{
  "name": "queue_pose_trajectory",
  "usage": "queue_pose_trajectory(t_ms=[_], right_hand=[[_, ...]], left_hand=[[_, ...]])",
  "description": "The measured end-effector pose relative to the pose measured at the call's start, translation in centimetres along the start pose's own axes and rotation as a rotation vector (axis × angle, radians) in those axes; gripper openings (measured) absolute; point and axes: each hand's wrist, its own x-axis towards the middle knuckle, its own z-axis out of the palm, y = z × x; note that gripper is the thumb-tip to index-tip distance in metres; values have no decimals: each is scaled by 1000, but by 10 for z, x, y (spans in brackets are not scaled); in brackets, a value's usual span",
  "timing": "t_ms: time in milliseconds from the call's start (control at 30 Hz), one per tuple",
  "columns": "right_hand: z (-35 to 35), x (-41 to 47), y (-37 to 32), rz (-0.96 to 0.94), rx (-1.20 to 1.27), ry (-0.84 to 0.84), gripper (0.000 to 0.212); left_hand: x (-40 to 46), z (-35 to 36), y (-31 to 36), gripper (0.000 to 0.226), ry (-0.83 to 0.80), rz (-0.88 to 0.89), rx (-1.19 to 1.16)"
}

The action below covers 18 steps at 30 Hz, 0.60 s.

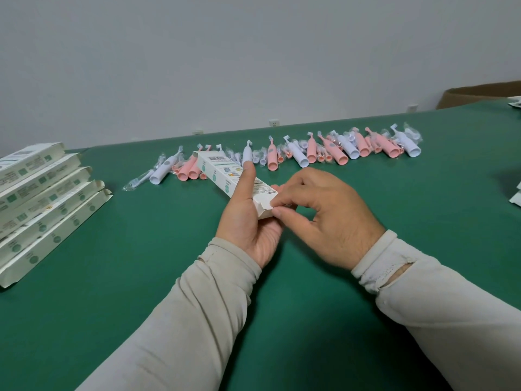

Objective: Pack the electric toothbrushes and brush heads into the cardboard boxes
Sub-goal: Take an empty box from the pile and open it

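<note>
My left hand (248,221) grips a long white cardboard box (217,170) from below, its thumb lying along the top face. The box slants away from me above the green table (141,249). My right hand (318,210) pinches the flap at the box's near end between thumb and fingertips. Behind it, a row of pink and white electric toothbrushes (304,153) and small bagged brush heads (141,180) stretches across the table.
A stack of several white boxes (42,198) lies at the left edge, open flaps pointing right. A brown carton (479,94) stands at the far right behind the table. White packaging (517,193) pokes in at the right edge.
</note>
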Motion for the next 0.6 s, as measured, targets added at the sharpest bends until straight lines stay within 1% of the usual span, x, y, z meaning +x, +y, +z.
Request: queue_pose_trajectory(t_ms=[100,400,467,600], right_hand=[[-2,0,0,-17,2,-14,9],[-6,1,-2,-43,-5,-36,7],[-6,1,-3,-44,-4,-40,7],[-7,1,-4,-39,-8,-70,7]], left_hand=[[0,0,1,77,-10,-29,-20],[0,1,-1,82,56,19,42],[-1,1,0,82,65,39,37],[-5,2,1,72,72,79,63]])
